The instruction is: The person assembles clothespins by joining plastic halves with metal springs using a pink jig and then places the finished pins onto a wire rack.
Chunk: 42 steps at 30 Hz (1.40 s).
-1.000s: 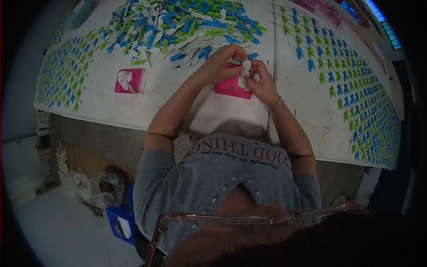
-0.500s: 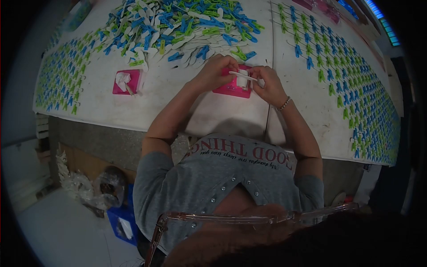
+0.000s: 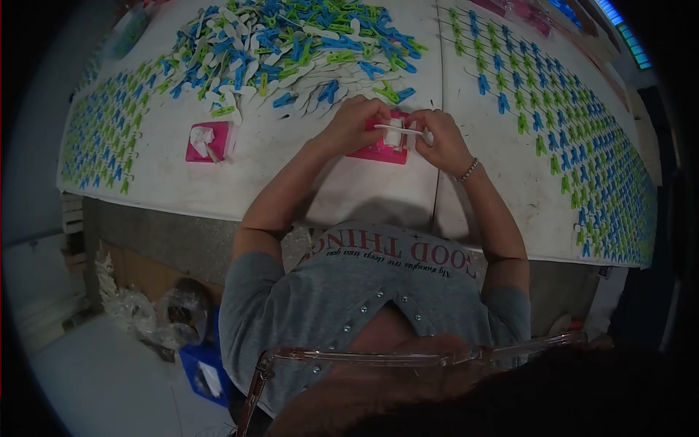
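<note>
White table (image 3: 273,156), both hands nearly closed!

The left hand (image 3: 359,125) and right hand (image 3: 442,140) are curled in; over the pink tray (image 3: 373,151), a thin white strip (image 3: 398,130) is pinched, one end by each.

The left hand (image 3: 359,124) and right hand (image 3: 440,142) are bare. Just behind the right hand, a bracelet (image 3: 468,170) of small, pale, shiny beads circles the wrist. Farther back from both hands, a grey top (image 3: 306,309) has short sleeves that end near the elbows. Across its chest, nearest the hands, runs large dull-red lettering (image 3: 429,253), upside down in the view, reading "GOOD THING", its ends lost in folds. Smaller black script (image 3: 421,266) goes with it. Round silvery studs (image 3: 379,294) line a pointed neck opening. Farthest from the hands are clear, brownish-pink glasses (image 3: 378,358) and dark hair (image 3: 510,400).
</note>
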### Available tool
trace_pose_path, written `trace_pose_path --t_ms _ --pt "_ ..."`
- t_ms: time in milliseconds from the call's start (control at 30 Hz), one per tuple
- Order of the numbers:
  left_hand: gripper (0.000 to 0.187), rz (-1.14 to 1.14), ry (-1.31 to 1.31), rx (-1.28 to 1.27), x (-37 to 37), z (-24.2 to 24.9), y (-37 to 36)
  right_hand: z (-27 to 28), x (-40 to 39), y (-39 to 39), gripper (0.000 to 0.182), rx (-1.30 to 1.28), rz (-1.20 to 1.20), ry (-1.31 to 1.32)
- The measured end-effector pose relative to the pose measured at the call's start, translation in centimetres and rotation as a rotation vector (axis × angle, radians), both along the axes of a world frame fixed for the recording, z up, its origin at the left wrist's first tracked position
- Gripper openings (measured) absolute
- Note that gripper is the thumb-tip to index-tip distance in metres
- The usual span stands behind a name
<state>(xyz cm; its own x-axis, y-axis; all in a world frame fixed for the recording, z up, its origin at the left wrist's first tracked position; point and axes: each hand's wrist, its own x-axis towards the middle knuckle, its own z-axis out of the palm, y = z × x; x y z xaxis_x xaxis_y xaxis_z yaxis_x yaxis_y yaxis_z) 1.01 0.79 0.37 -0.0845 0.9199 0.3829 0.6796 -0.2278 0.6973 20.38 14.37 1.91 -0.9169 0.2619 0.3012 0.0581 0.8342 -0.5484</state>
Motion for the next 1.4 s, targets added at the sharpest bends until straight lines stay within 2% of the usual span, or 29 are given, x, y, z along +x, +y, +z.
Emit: trace_pose_path --t_ms 400,467,500,567,700,767,833,1000,1100,1167,1200,1333,1400 --pt "0.024 -0.087 -0.051 0.09 2.9 -0.8 2.8 5.9 0.7 0.8 0.042 0.088 -0.008 -0.025" --pt "0.027 -0.028 -0.08 0.105 2.4 -1.1 2.6 5.7 0.5 1.2 0.044 -0.137 0.052 0.022" --pt "0.028 -0.017 -0.13 0.09 2.3 -0.5 2.3 5.8 0.5 1.4 0.044 -0.108 0.011 0.037" --pt "0.028 0.021 -0.26 0.039 2.1 0.3 1.1 5.3 0.3 1.8 0.043 -0.322 -0.035 -0.038" --pt "0.03 0.021 -0.502 -0.028 1.3 -0.4 -0.6 1.0 -1.2 3.5 0.039 -0.169 -0.075 -0.057" --pt "0.03 0.024 -0.503 -0.033 1.3 -0.6 -1.3 -0.2 -2.1 3.7 0.035 -0.001 -0.09 -0.158" --pt "0.031 0.036 -0.505 -0.038 1.3 -0.8 -1.9 -1.3 -3.1 3.5 0.033 0.036 -0.114 -0.142" --pt "0.032 0.051 -0.591 -0.027 1.8 -1.2 -2.7 -2.1 -5.0 3.2 0.031 0.12 -0.143 -0.12" --pt "0.033 0.103 -0.591 -0.018 2.2 -1.0 -3.1 -2.8 -5.9 3.9 0.031 0.191 -0.078 -0.142" --pt "0.033 0.081 -0.594 -0.015 2.1 -1.5 -3.7 -1.4 -5.7 4.0 0.025 0.166 -0.046 -0.282" --pt "0.034 0.089 -0.606 -0.018 2.2 -1.2 -3.4 -1.6 -5.6 4.1 0.018 0.189 -0.055 -0.22" --pt "0.035 0.134 -0.689 -0.01 2.6 -1.3 -4.8 -2.1 -3.1 4.1 0.019 0.149 -0.12 -0.1" --pt "0.035 0.08 -0.657 -0.015 2.7 -1.2 -4.6 -1.9 -1.2 4.1 0.022 -0.048 -0.191 0.082"
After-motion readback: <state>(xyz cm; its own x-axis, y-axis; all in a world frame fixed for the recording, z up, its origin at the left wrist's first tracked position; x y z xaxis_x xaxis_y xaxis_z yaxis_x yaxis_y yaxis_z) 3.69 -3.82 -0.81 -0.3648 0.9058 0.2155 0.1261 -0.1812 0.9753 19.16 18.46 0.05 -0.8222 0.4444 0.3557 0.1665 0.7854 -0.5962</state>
